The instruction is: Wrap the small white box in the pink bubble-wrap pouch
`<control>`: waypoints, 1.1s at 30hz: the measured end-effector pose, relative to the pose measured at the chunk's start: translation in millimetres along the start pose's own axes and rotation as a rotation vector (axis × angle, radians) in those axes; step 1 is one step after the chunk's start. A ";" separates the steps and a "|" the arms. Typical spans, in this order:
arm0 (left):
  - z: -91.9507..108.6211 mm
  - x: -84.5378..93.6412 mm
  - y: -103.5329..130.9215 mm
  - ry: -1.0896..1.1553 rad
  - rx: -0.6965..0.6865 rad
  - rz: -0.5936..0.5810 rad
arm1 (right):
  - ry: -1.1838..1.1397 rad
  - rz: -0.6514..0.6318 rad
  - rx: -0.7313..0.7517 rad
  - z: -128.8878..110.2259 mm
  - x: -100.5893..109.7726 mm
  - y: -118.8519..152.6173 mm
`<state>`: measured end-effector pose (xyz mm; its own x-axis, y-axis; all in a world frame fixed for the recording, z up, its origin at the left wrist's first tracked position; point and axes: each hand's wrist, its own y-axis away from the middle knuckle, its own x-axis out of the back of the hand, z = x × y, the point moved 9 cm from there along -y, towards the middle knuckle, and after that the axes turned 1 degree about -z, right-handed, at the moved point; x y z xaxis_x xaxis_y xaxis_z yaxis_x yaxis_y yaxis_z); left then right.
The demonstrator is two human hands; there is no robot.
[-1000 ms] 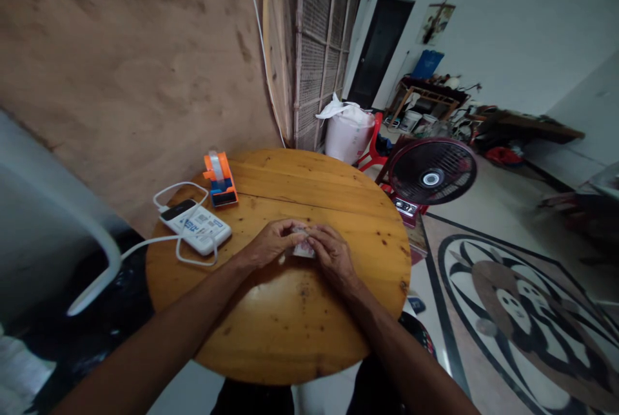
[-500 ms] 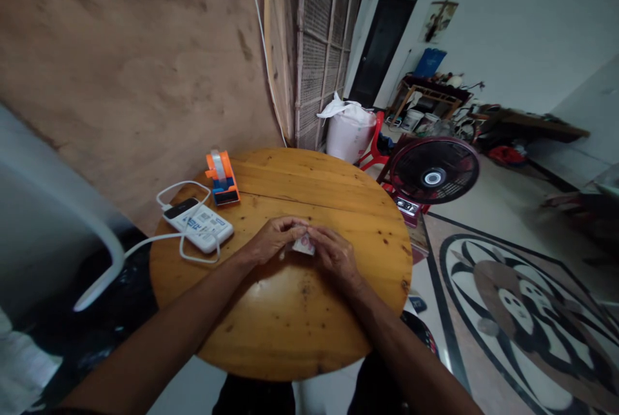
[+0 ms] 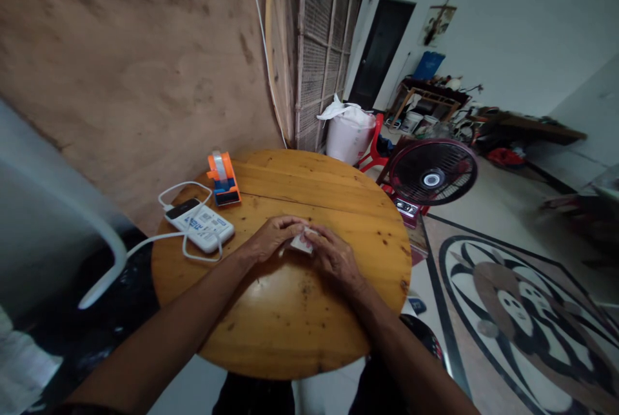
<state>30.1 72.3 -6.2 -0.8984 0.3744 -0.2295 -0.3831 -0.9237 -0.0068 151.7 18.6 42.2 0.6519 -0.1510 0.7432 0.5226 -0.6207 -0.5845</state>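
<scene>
- Hands: two, left hand (image 3: 269,242) and right hand (image 3: 333,259), both closed on one small folded paper (image 3: 302,243).
- Worktop (image 3: 290,325): one, round.
- Power bank (image 3: 200,227): one, with one white cable (image 3: 145,242).
- Tape dispenser (image 3: 223,178): one.
- Fan (image 3: 432,172): one.
- White sack (image 3: 350,131): one.

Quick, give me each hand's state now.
Left hand: closed on the small folded paper.
Right hand: closed on the same paper.

I get one head-worn view, looking forward and down, close over the round table (image 3: 290,337), room stretching beyond it
</scene>
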 end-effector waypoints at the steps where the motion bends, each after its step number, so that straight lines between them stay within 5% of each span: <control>1: -0.1 -0.1 0.1 -0.003 0.001 -0.001 | 0.011 -0.001 -0.001 1.2 -0.9 0.9; 8: -3.8 3.0 0.2 0.014 0.040 0.032 | 0.053 -0.006 -0.047 2.1 1.4 5.1; 14: -1.4 4.7 2.1 0.080 0.047 0.043 | -0.102 0.175 -0.184 10.9 26.1 6.4; 20: 5.2 -1.2 5.2 0.033 0.004 0.019 | -0.108 -0.018 -0.179 10.9 -0.3 3.3; 33: 13.7 5.1 4.2 -0.204 -0.100 0.097 | -0.102 0.017 -0.208 17.3 -3.1 2.7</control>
<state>21.0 71.5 5.8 -0.9585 0.2830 -0.0327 -0.2790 -0.9557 -0.0935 160.6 30.7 32.7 0.7173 -0.0907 0.6908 0.3937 -0.7653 -0.5093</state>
